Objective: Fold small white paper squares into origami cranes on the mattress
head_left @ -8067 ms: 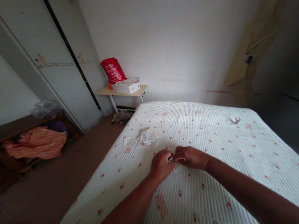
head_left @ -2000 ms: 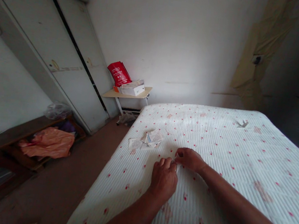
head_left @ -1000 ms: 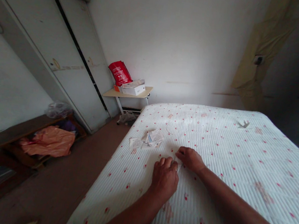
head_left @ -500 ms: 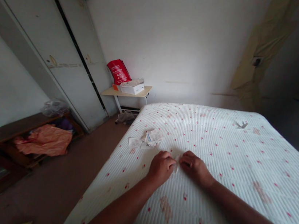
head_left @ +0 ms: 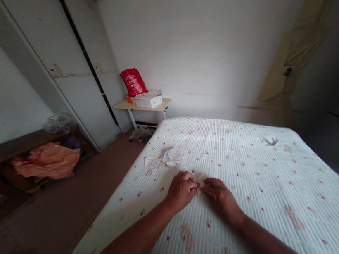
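Both hands meet near the middle of the bed, over a small whitish paper piece [head_left: 198, 188] mostly hidden by the fingers. My left hand [head_left: 182, 190] is closed, pinching the paper's left side. From the right, my right hand [head_left: 220, 195] reaches in with its fingers bent and its fingertips at the paper's other side. Printed paper scraps [head_left: 173, 156] lie in a small pile beyond my left hand. Farther off, at the right, a folded grey-white paper piece [head_left: 271, 141] rests on the dotted, striped bed cover [head_left: 222, 250].
A small table [head_left: 119, 104] past the bed's far left corner holds a red bag [head_left: 133, 82] and a white box [head_left: 149, 100]. White cabinets [head_left: 78, 86] stand at the left. An orange plastic bag [head_left: 49, 161] lies on a low wooden shelf.
My right hand has moved slightly, its fingertips now reaching further left to the paper and closer to my left hand. The camera view has shifted a little.
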### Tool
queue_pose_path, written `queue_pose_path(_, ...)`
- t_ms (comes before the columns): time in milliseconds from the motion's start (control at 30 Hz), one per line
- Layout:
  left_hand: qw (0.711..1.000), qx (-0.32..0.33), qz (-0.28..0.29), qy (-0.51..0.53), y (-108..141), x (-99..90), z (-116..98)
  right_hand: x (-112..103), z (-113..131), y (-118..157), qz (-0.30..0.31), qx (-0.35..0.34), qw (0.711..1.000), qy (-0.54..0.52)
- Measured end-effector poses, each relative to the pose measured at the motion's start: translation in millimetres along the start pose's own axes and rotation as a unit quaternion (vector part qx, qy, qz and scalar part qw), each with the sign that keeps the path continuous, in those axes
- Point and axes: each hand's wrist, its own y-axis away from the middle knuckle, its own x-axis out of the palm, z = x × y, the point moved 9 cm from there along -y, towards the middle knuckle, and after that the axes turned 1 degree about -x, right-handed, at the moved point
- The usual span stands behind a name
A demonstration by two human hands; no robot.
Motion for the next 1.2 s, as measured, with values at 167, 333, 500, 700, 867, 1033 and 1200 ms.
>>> queue_pose_path(167, 1.000, 0.003, -0.011, -0.006, 1, -1.5, -1, 0, 7, 5, 0.009, -0.009, 0.999, 0.035)
queue_pose_path(333, 1.000, 0.003, -0.011, -0.009, 1, -1.3, -2, 2, 9, 11, 0.017, -0.005, 0.999, 0.032)
queue_pose_path(500, 1.000, 0.006, -0.005, -0.020, 5, -1.9, -5, -7, 10, 12, -0.012, -0.016, 0.999, -0.047)
queue_pose_path(700, 0.997, 0.031, 0.014, -0.071, 9, -6.7, -21, -24, -16, -11, -0.065, 0.026, 0.976, -0.205)
queue_pose_path(867, 0.995, 0.035, 0.018, -0.087, 9, -6.6, -26, -9, -21, -38, -0.018, 0.029, 0.980, -0.194)
queue_pose_path(1033, 0.995, 0.040, 0.022, -0.086, 10, -4.8, -26, 5, -23, -53, 0.046, 0.063, 0.990, -0.118)
queue_pose_path(1200, 0.996, 0.063, 0.010, -0.066, 16, -7.1, -35, 8, -25, -57, 0.081, 0.072, 0.989, -0.101)
